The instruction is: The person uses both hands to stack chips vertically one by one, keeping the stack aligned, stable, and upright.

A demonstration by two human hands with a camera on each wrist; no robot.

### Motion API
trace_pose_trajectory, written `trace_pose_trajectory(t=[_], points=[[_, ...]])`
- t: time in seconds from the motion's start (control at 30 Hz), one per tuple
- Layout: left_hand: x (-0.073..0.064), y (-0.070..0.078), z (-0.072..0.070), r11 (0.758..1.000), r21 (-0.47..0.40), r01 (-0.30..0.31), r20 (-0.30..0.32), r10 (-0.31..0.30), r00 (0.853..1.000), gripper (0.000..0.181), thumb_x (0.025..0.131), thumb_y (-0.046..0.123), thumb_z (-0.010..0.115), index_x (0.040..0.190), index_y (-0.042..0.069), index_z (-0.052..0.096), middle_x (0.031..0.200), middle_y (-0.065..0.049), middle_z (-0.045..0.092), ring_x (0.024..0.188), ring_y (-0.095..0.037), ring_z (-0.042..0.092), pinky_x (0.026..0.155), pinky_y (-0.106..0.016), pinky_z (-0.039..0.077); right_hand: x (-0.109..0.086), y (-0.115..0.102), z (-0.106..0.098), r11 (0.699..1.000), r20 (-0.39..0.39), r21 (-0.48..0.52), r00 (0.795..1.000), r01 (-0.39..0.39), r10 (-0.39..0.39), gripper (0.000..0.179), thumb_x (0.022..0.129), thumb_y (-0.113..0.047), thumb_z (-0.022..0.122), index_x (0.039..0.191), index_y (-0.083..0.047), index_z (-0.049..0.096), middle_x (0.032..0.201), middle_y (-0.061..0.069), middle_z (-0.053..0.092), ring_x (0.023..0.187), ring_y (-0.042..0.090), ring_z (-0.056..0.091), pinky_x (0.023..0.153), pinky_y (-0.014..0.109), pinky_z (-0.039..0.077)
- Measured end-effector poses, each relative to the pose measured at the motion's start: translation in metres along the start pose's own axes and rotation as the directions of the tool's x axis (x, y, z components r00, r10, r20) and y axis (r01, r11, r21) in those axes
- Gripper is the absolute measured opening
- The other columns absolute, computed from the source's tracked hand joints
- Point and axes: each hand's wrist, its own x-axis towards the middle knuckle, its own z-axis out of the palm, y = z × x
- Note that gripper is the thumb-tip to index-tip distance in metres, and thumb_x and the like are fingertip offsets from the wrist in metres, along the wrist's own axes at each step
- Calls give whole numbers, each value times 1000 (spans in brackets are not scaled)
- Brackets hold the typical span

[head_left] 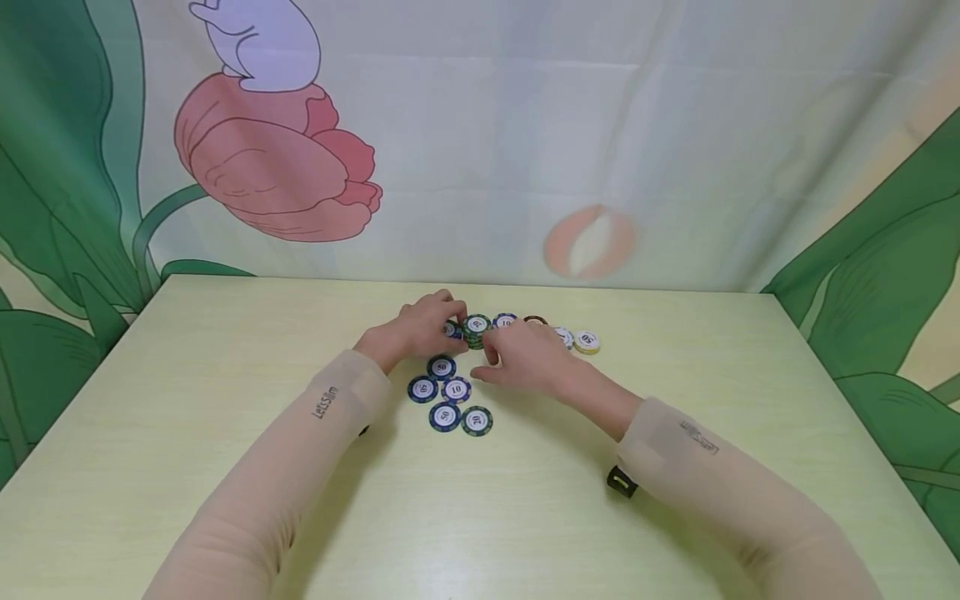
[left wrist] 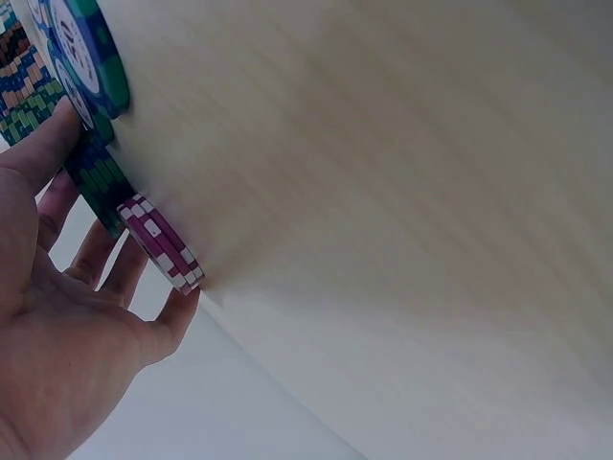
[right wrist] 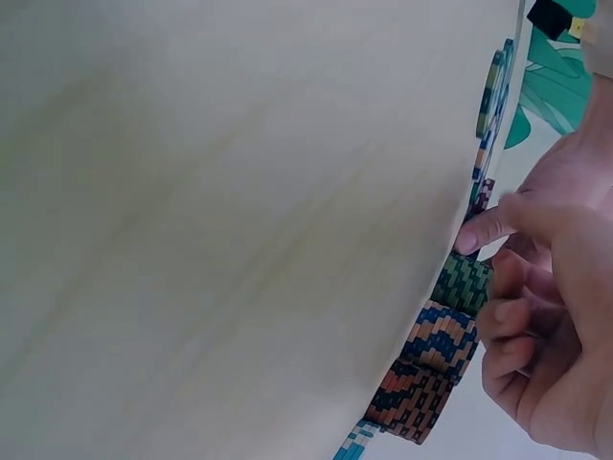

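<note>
My left hand grips a short stack of dark blue poker chips between thumb and fingers at the back of the table. In the left wrist view, its little finger lies against a small maroon-and-white chip stack. Right beside the blue stack stands a green chip stack. Over the near right side of that stack hovers my right hand, its thumb and forefinger apart. The right wrist view shows its other fingers bent beside the stacks, with nothing visible in them.
Several loose chips lie flat in front of the left hand. More stacks run rightward along the row, ending with a yellow-edged one. The pale wooden table meets a printed curtain behind.
</note>
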Motion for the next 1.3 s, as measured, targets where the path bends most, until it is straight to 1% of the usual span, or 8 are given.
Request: trace_pose_trajectory(t=[0.23, 0.37, 0.47, 0.63, 0.83, 1.1, 1.2, 1.3], points=[[-1, 1, -1, 1000, -4, -1, 2, 1, 1000, 35, 95, 31, 75, 122, 13, 62, 131, -11, 51, 116, -29, 49, 105, -62, 36, -13, -3, 0, 1000, 136, 23, 991, 3, -6, 45, 80, -66, 79, 76, -24, 62, 67, -11, 60, 64, 11, 57, 55, 29, 44], [-1, 1, -1, 1000, 3, 3, 2, -3, 1000, 36, 96, 31, 75, 123, 13, 62, 132, -11, 51, 116, -29, 49, 105, -61, 36, -18, -3, 0, 999, 162, 17, 986, 43, -45, 47, 78, -69, 79, 74, -25, 60, 64, -12, 59, 63, 10, 57, 57, 30, 45], [-1, 1, -1, 1000, 3, 1, 2, -1, 1000, 36, 96, 31, 75, 123, 13, 62, 132, -11, 51, 116, -29, 49, 104, -61, 36, -19, -3, 0, 999, 160, 13, 986, 52, -53, 47, 79, -67, 79, 73, -25, 60, 64, -12, 59, 63, 11, 57, 57, 30, 46], [-1, 1, 0, 1000, 0, 5, 2, -5, 1000, 35, 96, 31, 75, 124, 13, 62, 132, -11, 51, 117, -29, 49, 105, -61, 35, -18, 1, -1, 999, 166, 28, 986, 22, -26, 41, 82, -59, 80, 75, -23, 61, 66, -9, 60, 64, 13, 58, 58, 31, 47], [-3, 3, -1, 1000, -2, 4, 0, -4, 1000, 36, 96, 31, 75, 123, 13, 61, 132, -11, 51, 117, -30, 49, 106, -61, 35, -16, 7, -1, 998, 157, 61, 988, -22, 12, 33, 88, -50, 79, 82, -21, 65, 71, -8, 62, 67, 13, 59, 59, 31, 47], [-1, 1, 0, 1000, 0, 0, 0, 0, 1000, 36, 96, 31, 75, 124, 13, 62, 132, -11, 51, 117, -30, 49, 106, -61, 35, -13, 12, 1, 1000, 73, 16, 997, -14, 12, 24, 95, -41, 74, 94, -18, 67, 68, -5, 59, 63, 14, 56, 53, 32, 44], [-1, 1, 0, 1000, -4, 2, 2, -2, 1000, 36, 96, 31, 75, 124, 13, 62, 132, -10, 51, 117, -29, 49, 105, -60, 36, -13, 13, 0, 1000, 60, 10, 998, -9, 8, 28, 94, -44, 75, 101, -18, 68, 68, -7, 59, 65, 13, 57, 55, 34, 47], [-1, 1, -1, 1000, -6, -1, 0, 1, 1000, 36, 96, 31, 75, 123, 12, 62, 132, -11, 51, 117, -30, 49, 105, -60, 35, -12, 12, -2, 1000, 90, 17, 996, 0, -1, 39, 88, -50, 78, 108, -17, 71, 70, -8, 60, 68, 11, 59, 59, 36, 49]])
